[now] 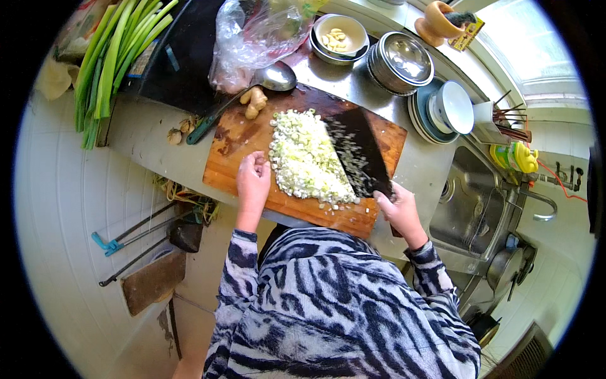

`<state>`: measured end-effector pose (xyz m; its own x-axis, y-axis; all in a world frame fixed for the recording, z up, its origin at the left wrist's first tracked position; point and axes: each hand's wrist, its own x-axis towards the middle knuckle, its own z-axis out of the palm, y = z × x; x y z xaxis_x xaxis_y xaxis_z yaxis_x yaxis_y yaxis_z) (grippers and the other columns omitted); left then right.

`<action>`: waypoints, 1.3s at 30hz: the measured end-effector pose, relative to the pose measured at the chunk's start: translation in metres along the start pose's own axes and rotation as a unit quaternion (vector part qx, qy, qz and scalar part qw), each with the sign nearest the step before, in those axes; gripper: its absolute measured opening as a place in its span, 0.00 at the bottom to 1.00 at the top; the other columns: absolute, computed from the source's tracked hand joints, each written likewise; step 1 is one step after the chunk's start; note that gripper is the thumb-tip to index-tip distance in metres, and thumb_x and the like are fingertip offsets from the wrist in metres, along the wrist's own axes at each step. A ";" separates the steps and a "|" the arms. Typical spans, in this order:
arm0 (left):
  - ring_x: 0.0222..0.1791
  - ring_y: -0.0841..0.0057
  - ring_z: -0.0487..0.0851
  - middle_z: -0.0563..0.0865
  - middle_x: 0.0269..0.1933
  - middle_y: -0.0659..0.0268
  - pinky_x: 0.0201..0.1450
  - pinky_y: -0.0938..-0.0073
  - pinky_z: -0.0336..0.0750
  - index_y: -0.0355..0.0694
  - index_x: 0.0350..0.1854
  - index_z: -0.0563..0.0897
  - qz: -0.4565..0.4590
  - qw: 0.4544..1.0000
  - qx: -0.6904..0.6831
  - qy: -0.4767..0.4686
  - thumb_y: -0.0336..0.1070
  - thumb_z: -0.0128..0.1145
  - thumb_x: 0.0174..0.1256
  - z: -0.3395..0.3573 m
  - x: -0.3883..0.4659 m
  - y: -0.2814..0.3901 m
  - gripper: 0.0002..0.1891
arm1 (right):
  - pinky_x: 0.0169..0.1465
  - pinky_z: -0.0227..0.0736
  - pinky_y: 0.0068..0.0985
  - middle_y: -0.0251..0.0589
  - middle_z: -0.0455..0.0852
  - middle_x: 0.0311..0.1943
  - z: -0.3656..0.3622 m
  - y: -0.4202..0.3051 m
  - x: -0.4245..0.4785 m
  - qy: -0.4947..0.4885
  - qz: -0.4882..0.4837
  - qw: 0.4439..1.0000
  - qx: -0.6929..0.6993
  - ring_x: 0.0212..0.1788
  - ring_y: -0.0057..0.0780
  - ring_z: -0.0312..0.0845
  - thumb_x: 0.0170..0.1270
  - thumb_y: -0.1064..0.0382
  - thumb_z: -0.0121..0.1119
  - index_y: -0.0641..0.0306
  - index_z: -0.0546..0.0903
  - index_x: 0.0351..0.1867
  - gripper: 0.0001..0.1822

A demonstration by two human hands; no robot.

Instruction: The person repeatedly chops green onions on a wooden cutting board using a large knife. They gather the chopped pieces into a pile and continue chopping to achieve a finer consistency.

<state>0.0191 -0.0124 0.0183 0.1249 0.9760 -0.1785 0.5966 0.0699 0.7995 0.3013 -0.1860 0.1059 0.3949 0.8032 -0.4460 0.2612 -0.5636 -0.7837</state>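
Observation:
A heap of finely chopped scallion (305, 156) covers the middle of a wooden cutting board (239, 142). My right hand (397, 211) grips a dark, broad-bladed cleaver (362, 147) near the board's right edge. The blade lies over the right side of the heap, and bits of scallion cling to its face. My left hand (253, 175) rests beside the heap's left edge, its fingers curled with nothing visible in them. Ginger root (254, 102) sits at the board's upper left corner, close to a ladle (277, 76) with a green handle.
Whole scallions (111, 66) hang over the counter's left end. Behind the board are a plastic bag (260, 42), a bowl of peeled garlic (352, 31) and stacked metal bowls (402, 61). Stacked dishes (433, 111) stand to the right, before a steel sink (466, 199).

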 end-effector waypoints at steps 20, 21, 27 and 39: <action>0.63 0.46 0.69 0.74 0.62 0.40 0.68 0.52 0.64 0.25 0.61 0.73 0.098 0.984 0.145 0.022 0.33 0.56 0.69 0.059 0.072 0.037 0.22 | 0.20 0.61 0.20 0.28 0.72 0.18 -0.027 0.072 0.037 -0.049 0.136 0.966 0.214 0.15 0.16 0.65 0.67 0.63 0.61 0.62 0.73 0.34 0.09; 0.63 0.46 0.69 0.73 0.62 0.40 0.68 0.51 0.64 0.25 0.61 0.73 0.100 0.983 0.149 0.023 0.33 0.55 0.69 0.059 0.073 0.039 0.22 | 0.20 0.62 0.20 0.29 0.72 0.18 -0.028 0.064 0.049 -0.070 0.128 0.970 0.195 0.15 0.17 0.66 0.66 0.64 0.61 0.62 0.73 0.34 0.08; 0.62 0.50 0.71 0.74 0.59 0.44 0.68 0.57 0.66 0.25 0.58 0.77 0.073 0.991 0.110 0.012 0.28 0.52 0.70 0.057 0.083 0.044 0.18 | 0.20 0.62 0.20 0.28 0.74 0.17 -0.030 0.011 0.125 -0.207 0.061 0.974 0.076 0.14 0.16 0.66 0.65 0.64 0.61 0.64 0.76 0.36 0.07; 0.53 0.50 0.76 0.80 0.48 0.45 0.61 0.57 0.69 0.26 0.46 0.79 0.097 0.994 0.047 -0.035 0.26 0.52 0.66 0.054 0.080 0.047 0.10 | 0.29 0.73 0.29 0.40 0.82 0.20 -0.019 -0.062 0.179 -0.219 -0.132 0.946 -0.199 0.20 0.33 0.78 0.61 0.61 0.63 0.67 0.82 0.40 0.11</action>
<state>0.1004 0.0577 0.0108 0.2969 0.9525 -0.0679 0.6269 -0.1408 0.7662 0.3726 -0.0113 0.0833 -0.1101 0.8795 -0.4629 0.6458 -0.2907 -0.7060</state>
